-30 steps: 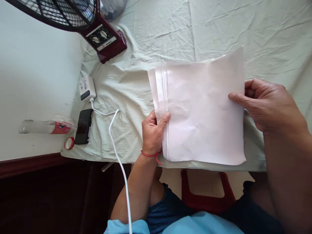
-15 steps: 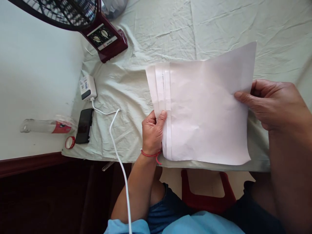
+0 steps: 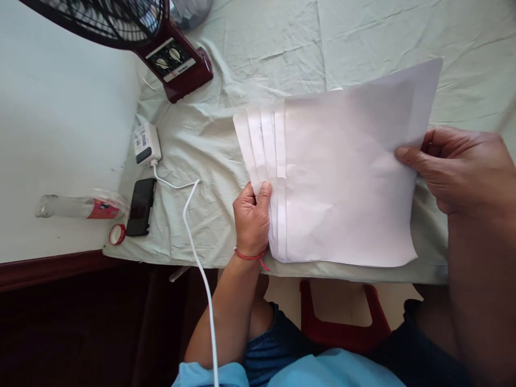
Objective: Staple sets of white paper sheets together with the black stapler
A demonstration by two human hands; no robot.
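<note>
Several overlapping sheets of white paper (image 3: 342,177) are held up over the near edge of the cloth-covered table. Their left edges are fanned out in steps, and a line of small print shows on one strip. My left hand (image 3: 253,219), with a red string bracelet at the wrist, pinches the fanned left edges between thumb and fingers. My right hand (image 3: 463,169) grips the right edge, thumb on top and fingers hidden behind the paper.
A dark red fan (image 3: 183,64) stands at the back left. Left of the papers lie a white box (image 3: 147,144) with a cable (image 3: 189,231), a phone (image 3: 140,207), a glass bottle (image 3: 72,207) and a red ring-shaped roll (image 3: 116,234). A red stool (image 3: 342,328) is below the table.
My right hand has shifted slightly right and up with the top paper. The sheets' left edges are spread further apart, and the upper right corner has risen. My left hand has barely moved.
</note>
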